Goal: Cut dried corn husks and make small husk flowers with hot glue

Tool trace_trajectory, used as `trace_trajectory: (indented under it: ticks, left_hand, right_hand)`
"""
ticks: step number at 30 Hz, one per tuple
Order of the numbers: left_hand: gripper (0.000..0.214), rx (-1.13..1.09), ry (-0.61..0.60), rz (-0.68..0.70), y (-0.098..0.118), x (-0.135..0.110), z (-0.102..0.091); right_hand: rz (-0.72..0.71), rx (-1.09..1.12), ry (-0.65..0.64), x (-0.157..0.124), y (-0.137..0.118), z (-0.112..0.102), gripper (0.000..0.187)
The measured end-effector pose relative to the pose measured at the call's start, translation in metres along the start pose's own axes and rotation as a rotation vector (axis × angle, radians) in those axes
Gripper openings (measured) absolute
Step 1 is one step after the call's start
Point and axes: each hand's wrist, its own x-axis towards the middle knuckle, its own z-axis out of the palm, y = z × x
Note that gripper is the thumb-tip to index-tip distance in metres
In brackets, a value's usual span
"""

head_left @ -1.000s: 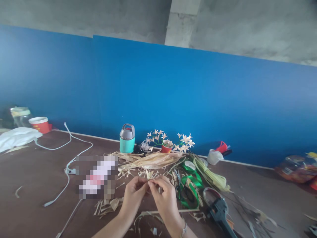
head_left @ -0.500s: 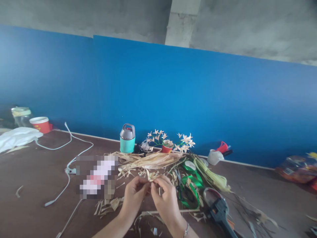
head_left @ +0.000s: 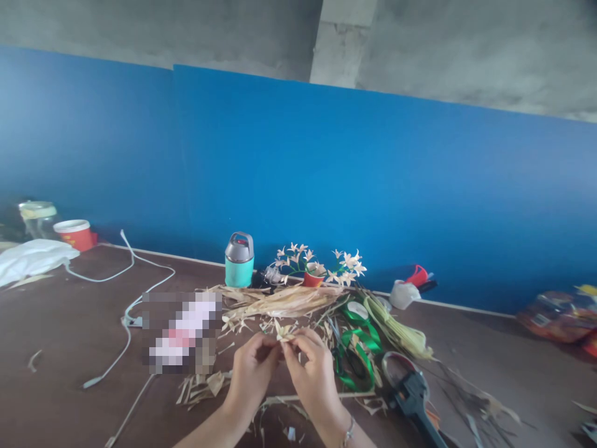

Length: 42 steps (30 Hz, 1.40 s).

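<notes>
A small pale flower with pointed petals, like dried husk, is pinched between my two hands at the middle of the table. My left hand has its thumb and fingers closed at the flower's left side. From the right, my right hand grips the base of the flower between thumb and forefinger. The stem end is hidden behind my fingers. Just beyond lies a heap of dried husks. Behind it, finished-looking pale flowers on green stems stand in a small red pot.
Right of my hands lie green ribbon, a bundle of pale green strands and a black glue gun. Husk scraps are on the left. A turquoise flask stands by the blue partition. White cables run across the left.
The flower sits slightly higher and more upright between my fingertips, its petals showing more. My right thumb has shifted a little left and up. The surroundings stay the same.
</notes>
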Motion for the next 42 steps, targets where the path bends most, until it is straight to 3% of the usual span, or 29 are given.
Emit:
trace_trajectory:
  ticks: [23,36,42]
  left_hand:
    - [0.012,0.062,-0.036,0.234,-0.002,0.001,-0.004]
    - [0.012,0.032,-0.154,0.032,-0.003,-0.003,0.002]
    - [0.009,0.096,-0.229,0.028,-0.011,0.001,0.003]
  right_hand:
    - [-0.010,0.085,0.002,0.001,0.002,0.001,0.013]
    - [-0.118,0.085,0.096,-0.006,0.008,0.005,0.010]
    - [-0.052,0.132,0.144,-0.002,0.007,0.000,0.010]
